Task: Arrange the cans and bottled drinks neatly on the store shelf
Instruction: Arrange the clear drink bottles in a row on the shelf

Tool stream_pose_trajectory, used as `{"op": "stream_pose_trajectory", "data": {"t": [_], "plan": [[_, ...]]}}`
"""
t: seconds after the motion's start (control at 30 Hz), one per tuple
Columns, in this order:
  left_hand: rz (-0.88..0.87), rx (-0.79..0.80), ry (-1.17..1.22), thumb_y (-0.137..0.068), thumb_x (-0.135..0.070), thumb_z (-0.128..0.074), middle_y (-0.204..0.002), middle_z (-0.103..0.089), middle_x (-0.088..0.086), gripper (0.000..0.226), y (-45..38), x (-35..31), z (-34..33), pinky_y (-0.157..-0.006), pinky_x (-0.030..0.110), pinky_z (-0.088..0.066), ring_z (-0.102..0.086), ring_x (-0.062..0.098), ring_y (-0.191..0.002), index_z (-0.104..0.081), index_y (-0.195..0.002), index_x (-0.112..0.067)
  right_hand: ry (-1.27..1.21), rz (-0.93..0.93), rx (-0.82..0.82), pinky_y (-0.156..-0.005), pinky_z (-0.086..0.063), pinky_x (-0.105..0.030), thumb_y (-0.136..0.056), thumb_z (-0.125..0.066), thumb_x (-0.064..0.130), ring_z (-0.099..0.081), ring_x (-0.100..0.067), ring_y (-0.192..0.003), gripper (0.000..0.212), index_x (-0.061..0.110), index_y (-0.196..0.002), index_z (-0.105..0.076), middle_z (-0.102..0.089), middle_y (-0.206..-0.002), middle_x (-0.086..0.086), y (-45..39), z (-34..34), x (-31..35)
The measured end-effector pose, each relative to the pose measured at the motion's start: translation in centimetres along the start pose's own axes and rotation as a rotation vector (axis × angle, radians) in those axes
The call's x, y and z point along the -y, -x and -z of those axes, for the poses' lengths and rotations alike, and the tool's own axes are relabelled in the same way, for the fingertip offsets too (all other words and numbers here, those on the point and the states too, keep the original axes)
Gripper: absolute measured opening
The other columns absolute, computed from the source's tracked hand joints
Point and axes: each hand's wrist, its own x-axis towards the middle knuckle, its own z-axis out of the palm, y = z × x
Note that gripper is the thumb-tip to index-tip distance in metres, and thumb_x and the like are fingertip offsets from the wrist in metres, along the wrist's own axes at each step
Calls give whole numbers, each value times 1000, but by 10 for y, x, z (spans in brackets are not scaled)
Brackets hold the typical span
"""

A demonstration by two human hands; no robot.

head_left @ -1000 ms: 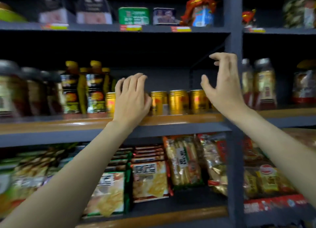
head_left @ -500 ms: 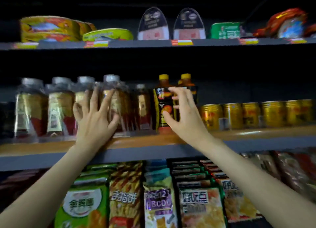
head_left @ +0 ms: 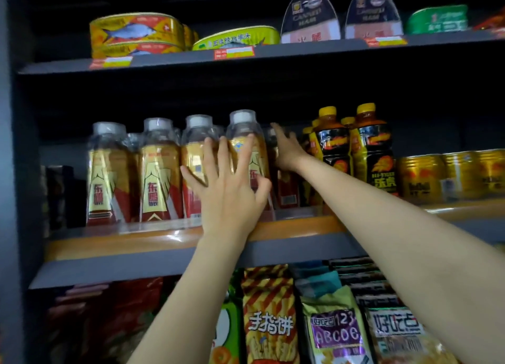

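Several clear bottles [head_left: 158, 169] with gold and red labels and white caps stand in a row on the middle shelf [head_left: 153, 240]. My left hand [head_left: 229, 189] lies with spread, straight fingers against the fronts of the two rightmost front bottles. My right hand [head_left: 287, 148] reaches deeper into the shelf, its straight fingers touching a bottle behind the front row, between the clear bottles and the dark bottles with yellow caps [head_left: 352, 153]. Gold cans [head_left: 448, 175] stand in a row to the right of those.
The upper shelf holds flat fish tins [head_left: 136, 34], arched ham tins [head_left: 310, 16] and a green tin [head_left: 437, 18]. Snack bags [head_left: 269, 320] fill the shelf below. A grey upright [head_left: 11, 172] bounds the shelf on the left.
The view has swung left from the gold cans to the clear bottles. My left hand moved right onto the rightmost front bottles. My right hand left the dark bottles and reached deeper behind the row.
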Motion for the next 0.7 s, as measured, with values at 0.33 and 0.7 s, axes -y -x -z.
{"op": "stream_pose_trajectory", "data": {"t": [0.33,0.7], "plan": [[8,11,28,-85,-40,-36,-153,-26,11,65,0,-3,6,-104,70,-4,-6,29,-145,-22,-148,-34,202,194,-189,-93,-46,-40,-81,-71,6,-43,-41,-126,94,28,-150,-11,-8,-154,-17,42,8,7],[14,41,27,-85,-40,-30,-154,-24,10,64,-2,-5,11,-104,70,-2,-4,28,-145,-19,-148,-35,103,451,-223,-99,-40,-29,-64,-88,26,-43,-27,-123,102,28,-145,-25,-29,-139,-11,111,82,8]]}}
